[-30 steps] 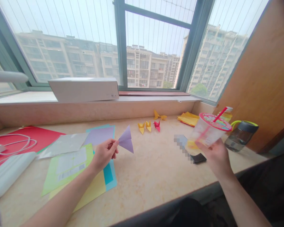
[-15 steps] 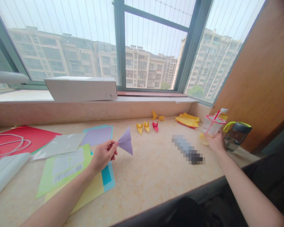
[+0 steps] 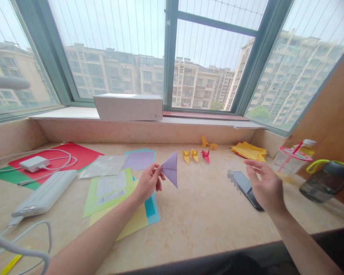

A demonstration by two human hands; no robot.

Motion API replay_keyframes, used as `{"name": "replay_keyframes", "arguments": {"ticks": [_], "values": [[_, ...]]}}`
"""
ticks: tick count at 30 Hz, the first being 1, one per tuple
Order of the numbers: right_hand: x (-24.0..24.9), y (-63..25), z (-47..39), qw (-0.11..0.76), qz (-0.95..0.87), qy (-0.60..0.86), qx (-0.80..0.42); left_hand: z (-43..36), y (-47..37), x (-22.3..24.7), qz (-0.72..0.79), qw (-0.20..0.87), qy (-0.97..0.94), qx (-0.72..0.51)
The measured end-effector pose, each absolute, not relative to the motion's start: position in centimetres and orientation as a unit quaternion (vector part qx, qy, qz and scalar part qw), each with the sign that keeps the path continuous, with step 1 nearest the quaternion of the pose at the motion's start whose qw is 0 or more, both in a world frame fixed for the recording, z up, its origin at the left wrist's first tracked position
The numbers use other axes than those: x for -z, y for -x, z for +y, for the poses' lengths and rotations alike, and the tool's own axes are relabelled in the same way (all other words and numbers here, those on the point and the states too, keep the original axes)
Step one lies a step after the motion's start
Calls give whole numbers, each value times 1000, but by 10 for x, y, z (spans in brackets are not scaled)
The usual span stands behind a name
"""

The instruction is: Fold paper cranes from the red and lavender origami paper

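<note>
My left hand (image 3: pixel 151 181) pinches one corner of a folded purple paper (image 3: pixel 171 170), whose wide end points right above the counter. Over on the right, my right hand (image 3: pixel 265 187) is raised with its fingers apart and nothing in them. Beneath and beside it lies a dark phone (image 3: pixel 248 189), partly blurred. A plastic cup (image 3: pixel 288 160) with a pink rim and red straw stands to the right of that hand, apart from it. Small folded paper figures sit at the back: yellow ones (image 3: pixel 190 156) and a red one (image 3: pixel 205 156).
Yellow paper sheets (image 3: pixel 249 151) lie at the back right. A dark bottle (image 3: pixel 326 181) with a green strap stands near the right wall. Coloured sheets (image 3: pixel 109 193), a white power bank (image 3: pixel 46 193), a charger (image 3: pixel 34 163) and cables cover the left side. A white box (image 3: pixel 129 107) rests on the sill.
My right hand has let go of the cup and moved left, over by the phone. My left hand keeps hold of the purple paper. The view has turned left.
</note>
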State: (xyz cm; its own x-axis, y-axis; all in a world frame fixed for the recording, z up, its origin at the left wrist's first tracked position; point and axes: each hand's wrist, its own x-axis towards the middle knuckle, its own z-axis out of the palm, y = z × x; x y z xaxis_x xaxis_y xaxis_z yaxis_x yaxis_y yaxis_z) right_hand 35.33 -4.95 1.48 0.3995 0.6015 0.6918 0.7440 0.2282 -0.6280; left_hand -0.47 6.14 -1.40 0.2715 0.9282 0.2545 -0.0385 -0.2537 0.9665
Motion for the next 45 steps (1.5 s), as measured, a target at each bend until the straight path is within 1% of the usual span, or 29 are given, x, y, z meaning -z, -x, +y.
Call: {"name": "replay_keyframes", "arguments": {"ticks": [1,3,5,7,9,12,20,26,29,33,38,45], "values": [[-19,-323,-41,541,-569,619,-32,61,4,14,354,495,-626,-489],[-25,-265,-20,477,-634,571,-211,58,4,14,355,486,-628,-493],[-26,-216,1,444,-666,503,-327,55,4,13,358,475,-630,-498],[-22,-184,21,446,-671,441,-396,53,3,12,360,467,-634,-500],[-16,-168,36,496,-628,413,-435,51,3,12,363,462,-634,-502],[-5,-165,48,535,-578,423,-448,48,2,13,378,454,-640,-491],[10,-169,44,535,-565,452,-435,50,0,19,384,485,-645,-448],[12,-170,35,545,-594,383,-450,52,-1,18,393,512,-604,-468],[17,-171,34,540,-624,373,-424,52,-1,16,394,521,-578,-490],[25,-170,36,546,-627,381,-404,49,-3,15,379,526,-565,-511],[30,-171,39,561,-611,382,-408,41,-6,14,362,522,-605,-480],[24,-173,33,552,-621,357,-427,34,-7,13,293,572,-618,-453]]}}
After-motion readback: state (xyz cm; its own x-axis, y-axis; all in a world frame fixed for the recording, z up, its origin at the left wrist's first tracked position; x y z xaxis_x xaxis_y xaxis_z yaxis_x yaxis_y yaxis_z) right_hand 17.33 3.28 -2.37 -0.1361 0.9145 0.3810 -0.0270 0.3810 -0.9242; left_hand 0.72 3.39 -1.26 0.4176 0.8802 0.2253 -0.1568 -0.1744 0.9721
